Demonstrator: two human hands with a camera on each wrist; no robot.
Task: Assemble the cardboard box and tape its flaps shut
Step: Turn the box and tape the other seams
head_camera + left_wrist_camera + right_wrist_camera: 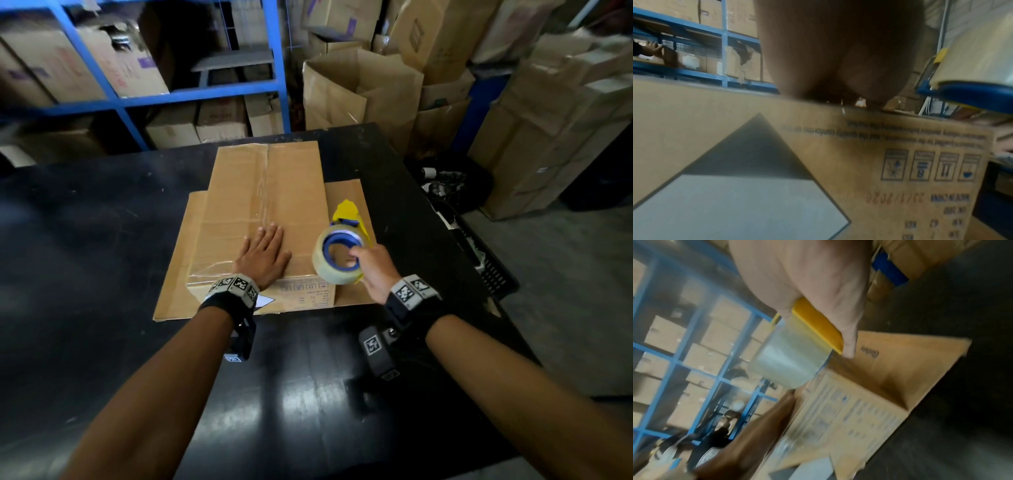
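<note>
Dark surface (102,240) bearing, toward its far edge, a flat cardboard sheet (178,274) on which the cardboard box (267,192) stands, erected and with its top flaps folded closed. A strip of clear tape (263,192) runs along the centre seam from the far edge of the box toward the near edge, and more clear tape shows at the near left corner of the top; the near end of the seam lies under the hand and cannot be judged. Assembly therefore appears complete and the upper side largely taped; whether the underside is taped is not visible. Left hand (263,255), fingers straight and together, presses flat on the top near the box's near edge. Right hand (371,270) grips a tape dispenser (339,253) with a clear roll, blue hub and yellow guard, raised just beside the box's near right corner, probably for a remaining strip.
</note>
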